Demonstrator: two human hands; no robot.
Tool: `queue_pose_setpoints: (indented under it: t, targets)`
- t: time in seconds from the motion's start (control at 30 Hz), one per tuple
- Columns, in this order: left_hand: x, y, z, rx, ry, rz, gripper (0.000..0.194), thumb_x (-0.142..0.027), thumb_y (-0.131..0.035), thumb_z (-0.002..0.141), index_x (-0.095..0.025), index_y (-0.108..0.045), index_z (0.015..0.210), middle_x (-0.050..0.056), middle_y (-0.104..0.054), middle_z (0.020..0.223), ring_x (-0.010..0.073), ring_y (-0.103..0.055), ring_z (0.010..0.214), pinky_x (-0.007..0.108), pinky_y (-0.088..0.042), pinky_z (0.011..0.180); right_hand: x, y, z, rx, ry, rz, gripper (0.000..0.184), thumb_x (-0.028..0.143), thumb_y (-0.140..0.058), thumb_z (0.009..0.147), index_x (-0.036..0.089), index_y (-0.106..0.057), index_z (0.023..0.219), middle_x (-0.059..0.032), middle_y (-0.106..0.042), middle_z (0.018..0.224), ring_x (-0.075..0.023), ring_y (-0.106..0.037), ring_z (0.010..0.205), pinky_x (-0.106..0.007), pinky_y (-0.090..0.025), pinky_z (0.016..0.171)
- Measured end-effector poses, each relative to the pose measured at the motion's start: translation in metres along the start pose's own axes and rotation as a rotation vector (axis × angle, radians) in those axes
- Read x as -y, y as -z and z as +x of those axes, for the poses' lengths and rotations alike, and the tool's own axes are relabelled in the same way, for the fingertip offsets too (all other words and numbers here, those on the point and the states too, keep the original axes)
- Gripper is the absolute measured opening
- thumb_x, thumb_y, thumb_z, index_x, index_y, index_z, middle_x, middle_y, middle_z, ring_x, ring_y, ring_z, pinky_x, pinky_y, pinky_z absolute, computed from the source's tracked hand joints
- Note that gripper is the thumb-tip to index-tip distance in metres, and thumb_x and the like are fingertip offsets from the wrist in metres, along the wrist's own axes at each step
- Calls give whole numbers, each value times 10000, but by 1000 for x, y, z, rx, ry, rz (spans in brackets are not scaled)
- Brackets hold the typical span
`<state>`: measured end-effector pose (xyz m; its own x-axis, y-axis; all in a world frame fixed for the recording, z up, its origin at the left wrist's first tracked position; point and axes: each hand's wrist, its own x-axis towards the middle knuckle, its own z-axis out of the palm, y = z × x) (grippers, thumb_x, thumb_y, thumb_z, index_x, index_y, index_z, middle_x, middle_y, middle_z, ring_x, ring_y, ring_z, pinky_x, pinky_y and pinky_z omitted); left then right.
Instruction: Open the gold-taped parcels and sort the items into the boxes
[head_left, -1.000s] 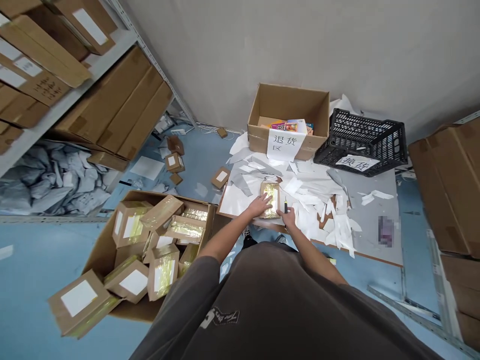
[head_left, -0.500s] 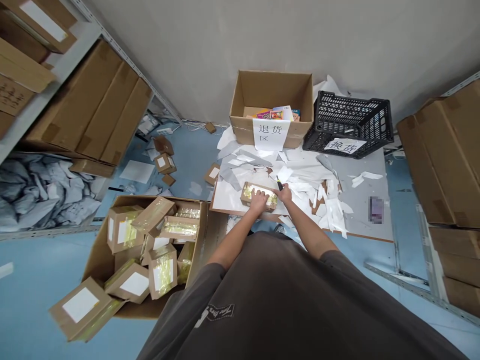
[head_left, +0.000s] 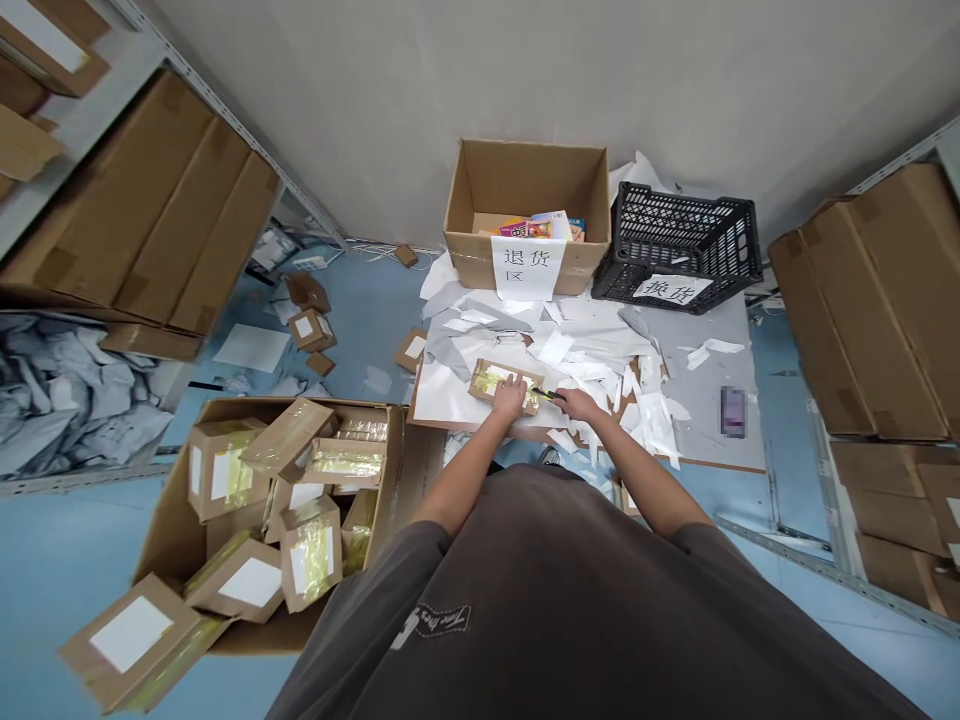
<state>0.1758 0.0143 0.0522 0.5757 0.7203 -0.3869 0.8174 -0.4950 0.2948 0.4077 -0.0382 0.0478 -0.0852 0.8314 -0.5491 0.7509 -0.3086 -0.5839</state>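
Observation:
A small cardboard box (head_left: pixel 484 379) wrapped in yellowish tape lies near the front edge of the table (head_left: pixel 720 430). My left hand (head_left: pixel 509 397) grips it from above, fingers bent over its top. In my right hand (head_left: pixel 577 404) is a utility knife (head_left: pixel 550 395), black with a little yellow. It points left, its tip at the box's right end; whether the blade touches the tape is too small to tell. White paper scraps (head_left: pixel 592 375) are strewn behind and to the right of the box.
At the table's back stand an open carton (head_left: pixel 469 262) with colourful packets and a black plastic crate (head_left: pixel 679 240), both with paper signs. A large carton (head_left: pixel 161 510) full of taped boxes is at my left. Shelves with cartons (head_left: pixel 892 300) flank both sides. Small boxes (head_left: pixel 311 328) lie on the floor.
My right hand has turned the knife from pointing up and away to lying flatter, its tip now at the box's right end. My left hand stays on the box. The whole view has shifted slightly.

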Motion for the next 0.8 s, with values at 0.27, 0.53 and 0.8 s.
queue_pose_setpoints:
  t: [0.27, 0.53, 0.8]
  targets:
    - [3, 1, 3, 39, -26, 16, 887, -230, -882, 736, -174, -471, 1519, 220, -373, 1687, 397, -337, 1567, 541, -316, 1227, 6, 8, 13, -2, -23, -300, 492, 700, -706, 899, 214, -715, 817, -142, -761, 877, -310, -721, 929, -329, -485, 773]
    - [4, 4, 9, 49, 3, -2, 917, -237, -901, 745, -151, -451, 1540, 260, -496, 1588, 399, -368, 1555, 536, -325, 1218, -2, 5, 0, 263, -92, -5, 624, 811, -608, 880, 218, -649, 689, -21, -595, 532, -204, -605, 532, -294, -442, 604]
    - [11, 8, 3, 5, -20, -109, 752, -375, -803, 881, -226, -481, 1543, 174, -539, 1573, 345, -457, 1502, 446, -378, 1204, -10, -5, -34, 142, -156, 3, 576, 736, -512, 981, 223, -641, 751, -32, -620, 558, -232, -642, 562, -306, -430, 635]
